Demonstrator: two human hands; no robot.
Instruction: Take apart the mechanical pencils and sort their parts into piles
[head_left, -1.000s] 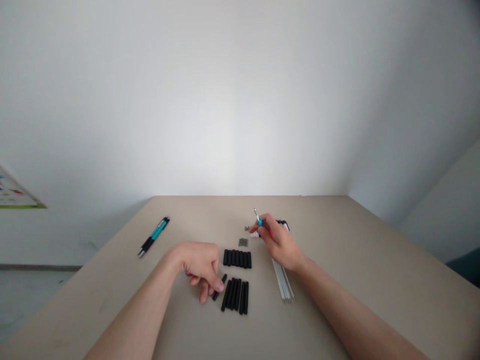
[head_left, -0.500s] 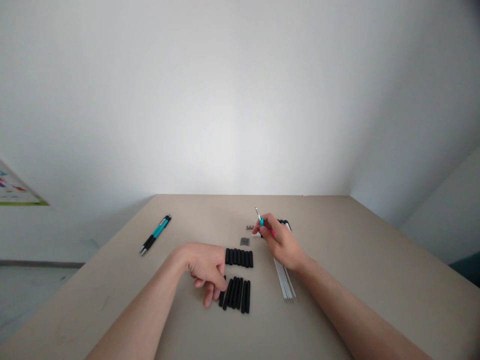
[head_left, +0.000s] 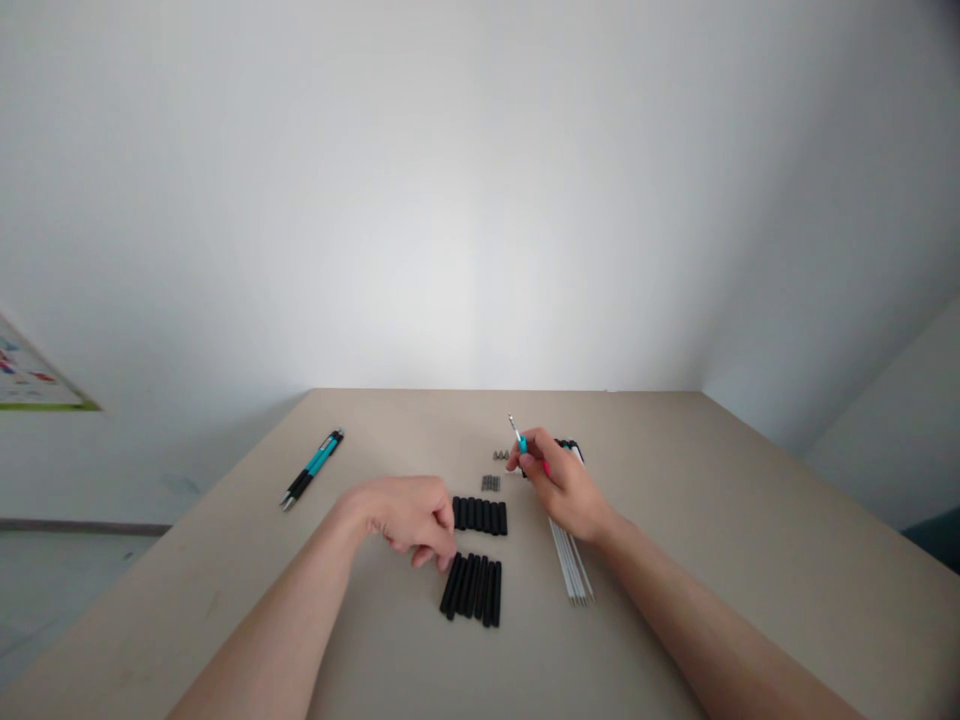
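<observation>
My left hand (head_left: pixel 417 520) is closed over the table, its fingertips pinched at the left ends of two rows of black tubes. What it grips, if anything, is hidden. The upper row (head_left: pixel 481 516) is of short tubes, the lower row (head_left: pixel 474 590) of longer ones. My right hand (head_left: pixel 559 480) holds a small blue pen part (head_left: pixel 523 443) with a metal tip pointing up and left. Beneath the right hand lie thin white refills (head_left: pixel 571 570), partly covered by it. Small springs (head_left: pixel 490 483) and metal tips (head_left: pixel 501 455) lie left of that hand.
Two blue and black pens (head_left: pixel 313 468) lie side by side at the left of the beige table (head_left: pixel 645 430). Dark parts (head_left: pixel 571 446) show behind my right hand. A white wall stands behind the table.
My left hand has risen slightly and its fingers have drawn together near the lower row's top left. My right hand has hardly moved and still holds the blue part.
</observation>
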